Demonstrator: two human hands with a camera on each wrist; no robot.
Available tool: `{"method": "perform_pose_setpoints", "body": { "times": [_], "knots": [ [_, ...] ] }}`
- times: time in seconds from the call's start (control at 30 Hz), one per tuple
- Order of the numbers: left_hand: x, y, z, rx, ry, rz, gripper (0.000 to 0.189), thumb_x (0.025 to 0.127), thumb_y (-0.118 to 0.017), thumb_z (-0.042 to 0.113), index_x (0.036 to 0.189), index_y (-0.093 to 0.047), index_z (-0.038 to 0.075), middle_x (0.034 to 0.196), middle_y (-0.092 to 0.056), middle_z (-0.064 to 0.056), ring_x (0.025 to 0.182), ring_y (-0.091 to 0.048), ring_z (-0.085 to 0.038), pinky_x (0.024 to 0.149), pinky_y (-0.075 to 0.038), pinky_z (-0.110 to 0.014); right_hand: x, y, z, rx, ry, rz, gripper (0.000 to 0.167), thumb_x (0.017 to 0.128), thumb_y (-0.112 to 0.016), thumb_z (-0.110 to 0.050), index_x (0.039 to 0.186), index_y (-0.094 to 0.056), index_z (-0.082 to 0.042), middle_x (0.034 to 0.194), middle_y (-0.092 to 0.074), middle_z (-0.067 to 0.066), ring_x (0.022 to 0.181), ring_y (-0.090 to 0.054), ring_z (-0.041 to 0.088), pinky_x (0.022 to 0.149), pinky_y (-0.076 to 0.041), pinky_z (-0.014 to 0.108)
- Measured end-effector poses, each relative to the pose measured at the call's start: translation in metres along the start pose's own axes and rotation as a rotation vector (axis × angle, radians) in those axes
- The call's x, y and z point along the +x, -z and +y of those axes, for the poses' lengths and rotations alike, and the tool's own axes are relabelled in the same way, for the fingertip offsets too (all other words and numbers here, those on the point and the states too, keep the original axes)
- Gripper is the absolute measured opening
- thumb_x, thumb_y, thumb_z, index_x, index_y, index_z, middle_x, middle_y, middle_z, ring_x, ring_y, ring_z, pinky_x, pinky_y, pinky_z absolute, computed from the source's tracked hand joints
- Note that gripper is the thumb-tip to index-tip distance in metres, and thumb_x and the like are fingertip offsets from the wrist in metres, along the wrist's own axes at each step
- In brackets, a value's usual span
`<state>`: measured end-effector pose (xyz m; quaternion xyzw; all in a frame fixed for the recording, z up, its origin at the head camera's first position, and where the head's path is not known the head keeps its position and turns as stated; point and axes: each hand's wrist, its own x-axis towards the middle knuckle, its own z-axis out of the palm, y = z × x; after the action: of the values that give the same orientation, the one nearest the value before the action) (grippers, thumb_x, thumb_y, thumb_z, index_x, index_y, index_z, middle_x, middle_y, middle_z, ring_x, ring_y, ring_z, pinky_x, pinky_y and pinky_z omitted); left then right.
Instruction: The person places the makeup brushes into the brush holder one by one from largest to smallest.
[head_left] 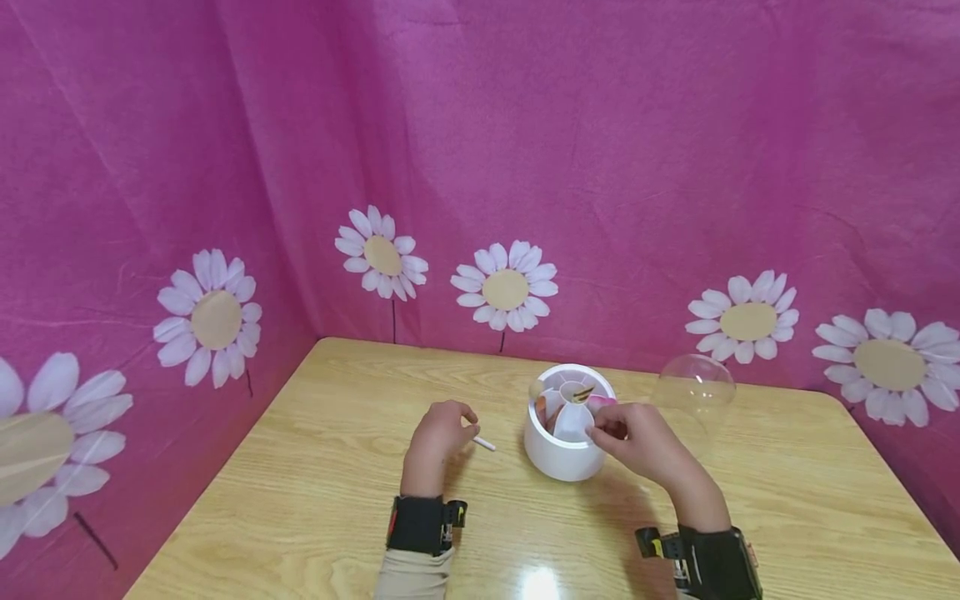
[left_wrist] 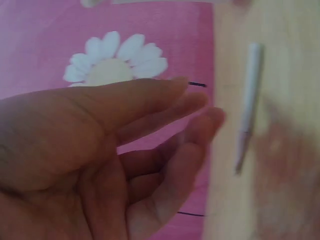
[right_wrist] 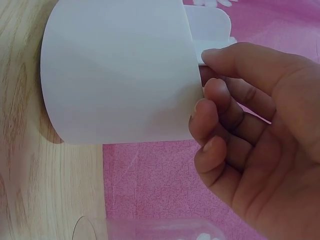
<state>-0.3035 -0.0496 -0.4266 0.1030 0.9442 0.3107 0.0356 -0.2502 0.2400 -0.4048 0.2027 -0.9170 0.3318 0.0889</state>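
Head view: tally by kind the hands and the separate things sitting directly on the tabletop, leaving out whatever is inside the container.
White round container: 1
Clear dome: 1
Slim white stick: 1
Left hand and right hand: 2
Total: 5

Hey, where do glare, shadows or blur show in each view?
Head view: white glare on the wooden table at the bottom edge, small highlights on the clear dome; left wrist view: blurry, including the slim white stick, with a reddish-brown shadow or reflection at lower right; right wrist view: dim, with darker shading on the white round organizer near the right hand.
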Motion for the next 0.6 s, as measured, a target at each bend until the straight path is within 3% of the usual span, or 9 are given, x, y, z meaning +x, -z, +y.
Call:
{"method": "perform_pose_setpoints", "body": {
  "times": [0.1, 0.2, 0.4, 0.53, 0.6],
  "knots": [
    [0.002, -0.007, -0.004, 0.006, 0.018, -0.063, 0.02, 0.094, -0.071, 0.01, 0.11, -0.075, 0.0, 0.121, -0.068, -0.02, 0.095, -0.063, -0.03, 0.072, -0.051, -0.035, 0.0, 0.0, 0.0, 0.008, 0.0, -0.014, 0.015, 0.089, -0.075, -0.005, 0.075, -0.07, -0.01, 0.065, -0.05, -0.008, 0.061, -0.044, 0.005, 0.055, -0.04, 0.022],
    [0.003, -0.012, -0.004, 0.02, 0.018, -0.087, 0.018, 0.092, -0.072, 0.009, 0.106, -0.075, -0.001, 0.114, -0.069, -0.019, 0.09, -0.062, -0.027, 0.071, -0.05, -0.035, -0.001, 0.0, 0.0, 0.018, -0.006, -0.041, 0.008, 0.089, -0.075, -0.007, 0.081, -0.074, -0.007, 0.065, -0.053, -0.008, 0.061, -0.045, 0.004, 0.055, -0.041, 0.022],
    [0.0, -0.014, -0.004, 0.044, 0.014, -0.088, 0.012, 0.09, -0.074, 0.009, 0.083, -0.072, 0.0, 0.079, -0.062, -0.007, 0.068, -0.05, -0.017, 0.058, -0.041, -0.027, -0.002, 0.002, -0.002, 0.036, -0.011, -0.065, 0.005, 0.09, -0.074, -0.007, 0.089, -0.076, -0.002, 0.067, -0.054, -0.007, 0.061, -0.045, 0.004, 0.054, -0.041, 0.021],
    [-0.003, -0.014, -0.003, 0.012, 0.052, -0.093, 0.035, 0.09, -0.074, 0.008, 0.058, -0.059, 0.005, 0.056, -0.038, 0.003, 0.052, -0.035, -0.012, 0.05, -0.031, -0.024, -0.002, 0.005, -0.004, 0.051, 0.003, -0.04, 0.004, 0.091, -0.073, -0.006, 0.09, -0.076, -0.003, 0.067, -0.053, -0.007, 0.059, -0.044, 0.004, 0.052, -0.04, 0.022],
    [-0.004, -0.015, -0.002, -0.003, 0.082, -0.097, 0.04, 0.09, -0.074, 0.006, 0.053, -0.058, 0.005, 0.049, -0.036, 0.004, 0.046, -0.034, -0.012, 0.049, -0.032, -0.024, -0.002, 0.007, -0.006, 0.062, 0.013, -0.023, 0.004, 0.091, -0.072, -0.005, 0.091, -0.076, -0.004, 0.067, -0.055, -0.007, 0.059, -0.046, 0.004, 0.052, -0.041, 0.022]
  ]
}}
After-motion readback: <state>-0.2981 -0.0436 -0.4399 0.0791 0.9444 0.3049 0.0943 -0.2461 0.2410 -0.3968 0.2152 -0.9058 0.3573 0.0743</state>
